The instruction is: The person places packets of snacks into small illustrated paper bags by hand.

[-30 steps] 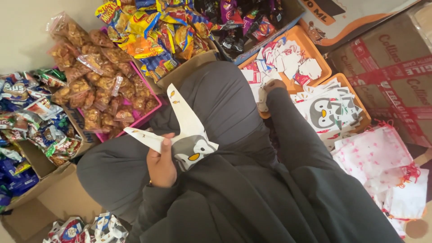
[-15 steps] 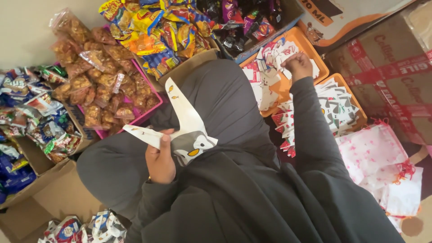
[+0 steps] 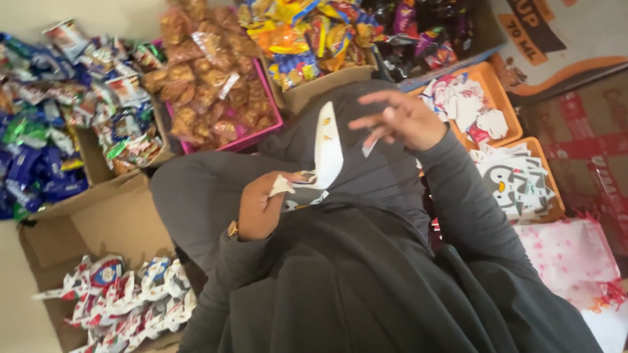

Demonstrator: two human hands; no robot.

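Observation:
My left hand (image 3: 260, 208) grips a white paper bag with a penguin print (image 3: 325, 155) by its lower end, over my lap in dark clothing. The bag stands almost upright and shows its narrow edge. My right hand (image 3: 400, 119) hovers just right of the bag's top with its fingers spread. It is blurred, and I see nothing clearly held in it. Behind it lies an orange tray (image 3: 500, 85) of white and red printed bags.
A second orange tray (image 3: 548, 171) holds penguin-print bags. A pink basket (image 3: 275, 121) of brown snack packets and cardboard boxes of colourful packets (image 3: 307, 39) line the far side. Blue packets (image 3: 33, 163) lie left, white-red packets (image 3: 124, 301) bottom left, pink patterned bags (image 3: 569, 261) right.
My right hand has left the orange tray and come back toward the bag's top. The bag in my left hand has turned more edge-on and upright. The view has shifted.

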